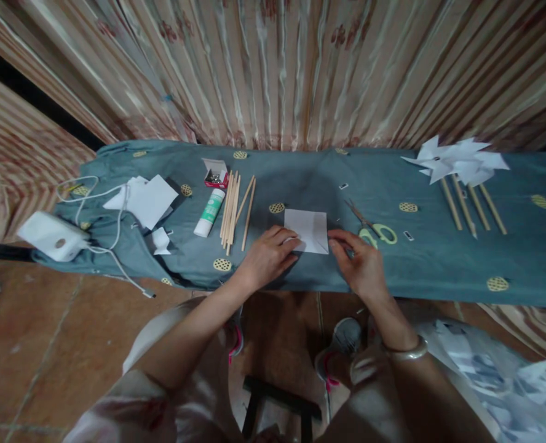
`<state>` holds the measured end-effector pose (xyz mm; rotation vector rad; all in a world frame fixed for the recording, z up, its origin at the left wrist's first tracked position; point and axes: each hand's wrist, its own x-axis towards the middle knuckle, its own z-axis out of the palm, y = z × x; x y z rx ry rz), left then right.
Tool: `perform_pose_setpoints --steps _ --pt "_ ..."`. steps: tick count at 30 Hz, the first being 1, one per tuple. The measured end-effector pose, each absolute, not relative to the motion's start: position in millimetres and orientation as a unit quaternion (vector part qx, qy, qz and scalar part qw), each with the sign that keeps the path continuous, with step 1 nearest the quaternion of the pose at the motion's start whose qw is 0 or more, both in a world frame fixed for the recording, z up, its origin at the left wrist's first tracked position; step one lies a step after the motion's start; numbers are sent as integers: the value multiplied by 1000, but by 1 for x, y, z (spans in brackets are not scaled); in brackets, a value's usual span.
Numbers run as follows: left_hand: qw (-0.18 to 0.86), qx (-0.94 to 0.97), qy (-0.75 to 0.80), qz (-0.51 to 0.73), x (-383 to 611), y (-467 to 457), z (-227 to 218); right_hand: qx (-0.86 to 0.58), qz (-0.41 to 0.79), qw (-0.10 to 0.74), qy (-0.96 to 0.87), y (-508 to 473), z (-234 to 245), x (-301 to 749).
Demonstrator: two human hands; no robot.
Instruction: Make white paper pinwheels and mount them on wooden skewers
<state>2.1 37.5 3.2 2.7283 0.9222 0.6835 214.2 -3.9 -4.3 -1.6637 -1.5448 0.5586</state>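
A white square of paper [310, 226] lies on the cloth-covered table in front of me, with a crease near its lower right corner. My left hand [270, 253] grips its left edge, fingers bent over the paper. At the opposite edge, my right hand [358, 261] is closed with thumb and forefinger at the paper's right side. Just beyond the right hand rest scissors [373, 229] with pale green handles, blades apart. To the left of the paper lie several thin wooden sticks [230, 212] and a white-and-green glue stick [209, 213].
A small red box [216, 178] of metal pins stands open behind the glue. Paper sheets [150, 200] and a white power adapter [54, 235] with cables occupy the left end. Paper pinwheels [462, 160] on sticks lie at right. A bag of paper pieces [498, 375] sits lower right.
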Motion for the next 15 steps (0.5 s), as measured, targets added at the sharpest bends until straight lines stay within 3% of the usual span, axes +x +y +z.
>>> perform_pose_setpoints --steps 6,15 --pt "78 931 305 186 16 44 0 -608 190 358 -683 -4 -7 213" --pt "29 935 305 181 23 43 -1 -594 268 382 -655 -6 -6 223"
